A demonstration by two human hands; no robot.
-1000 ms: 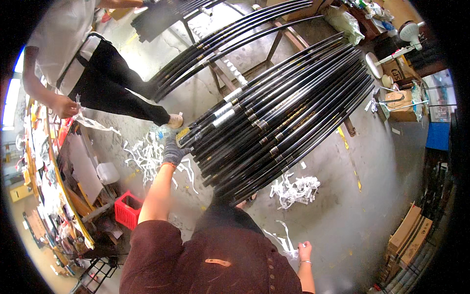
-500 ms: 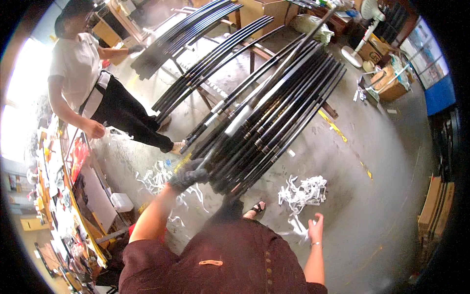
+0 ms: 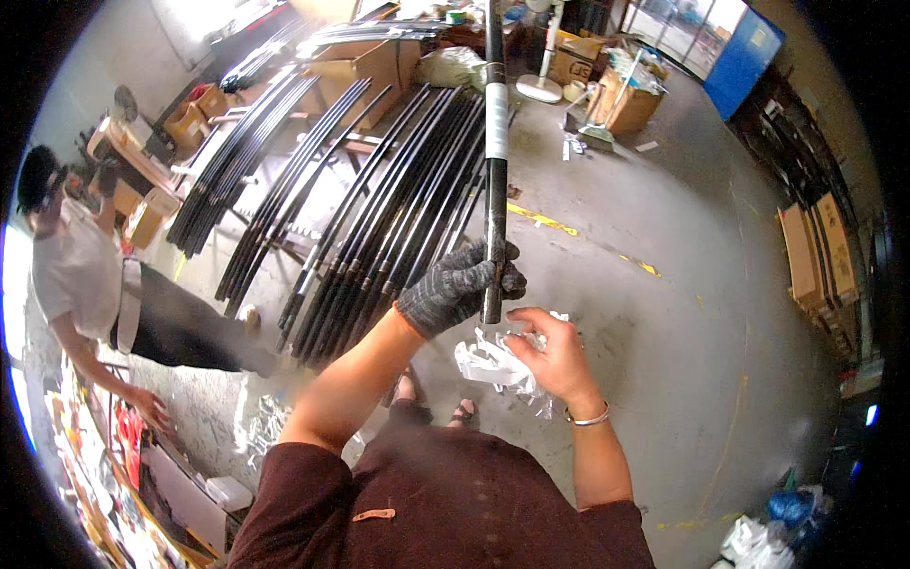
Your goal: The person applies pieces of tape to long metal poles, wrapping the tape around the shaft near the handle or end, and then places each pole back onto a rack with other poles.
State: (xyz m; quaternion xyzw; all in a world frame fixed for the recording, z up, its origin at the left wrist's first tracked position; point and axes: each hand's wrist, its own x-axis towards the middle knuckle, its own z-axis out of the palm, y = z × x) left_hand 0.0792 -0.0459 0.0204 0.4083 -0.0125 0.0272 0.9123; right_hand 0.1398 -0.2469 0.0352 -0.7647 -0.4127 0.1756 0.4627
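Note:
A long black pole (image 3: 495,204) stands nearly upright in front of me, with a whitish band round it higher up. My left hand (image 3: 453,292), in a dark grey knitted glove, is closed round it close to its lower end. Just right of that end is my bare right hand (image 3: 561,358), a bracelet at its wrist. Its fingers are curved and apart, with nothing seen between them. Below both hands, a heap of white strips (image 3: 498,365) lies on the floor. Left of the pole, many similar black poles (image 3: 379,223) rest side by side on a rack.
At the left a person (image 3: 85,266) in a white top stands by a cluttered bench (image 3: 104,493). More white scraps (image 3: 261,427) litter the floor there. A fan base (image 3: 538,88) and cardboard boxes (image 3: 630,100) stand at the back. Flat cardboard (image 3: 806,256) leans at the right.
My left hand has lifted one pole off the rack and brought it upright before me. My right hand has moved up and left to the pole's lower end. The view has turned right.

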